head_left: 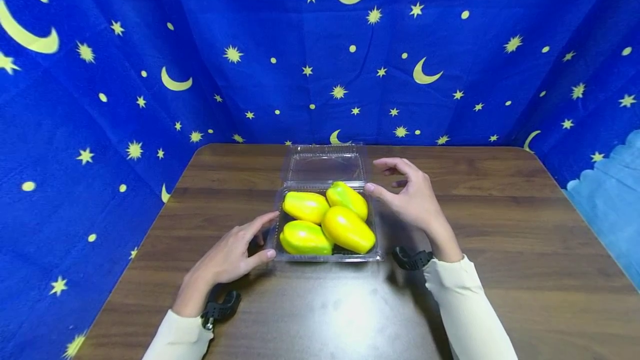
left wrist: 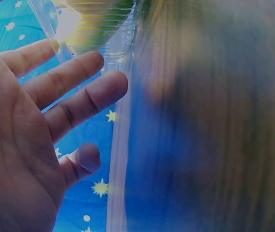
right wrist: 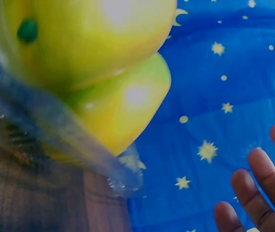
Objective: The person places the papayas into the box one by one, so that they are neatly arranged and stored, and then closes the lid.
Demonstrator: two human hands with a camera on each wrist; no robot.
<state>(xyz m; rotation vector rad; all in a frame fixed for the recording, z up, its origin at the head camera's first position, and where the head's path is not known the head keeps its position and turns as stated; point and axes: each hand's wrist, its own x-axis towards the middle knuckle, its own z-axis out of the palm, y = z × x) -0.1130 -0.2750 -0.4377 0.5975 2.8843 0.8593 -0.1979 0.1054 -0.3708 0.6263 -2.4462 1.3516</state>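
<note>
Plastic box (head_left: 327, 258) of fruit (head_left: 348, 231), lid (head_left: 326, 169) lying beyond
Left hand (head_left: 231, 251) spreads at the box's left edge; right hand (head_left: 414, 198), loosely spread, is nearer the lid.

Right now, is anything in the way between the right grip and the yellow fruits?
Only the low, clear side wall of the box, between the right grip and the yellow fruits. Nothing visible covers them from above: the clear lid lies open behind them.
</note>
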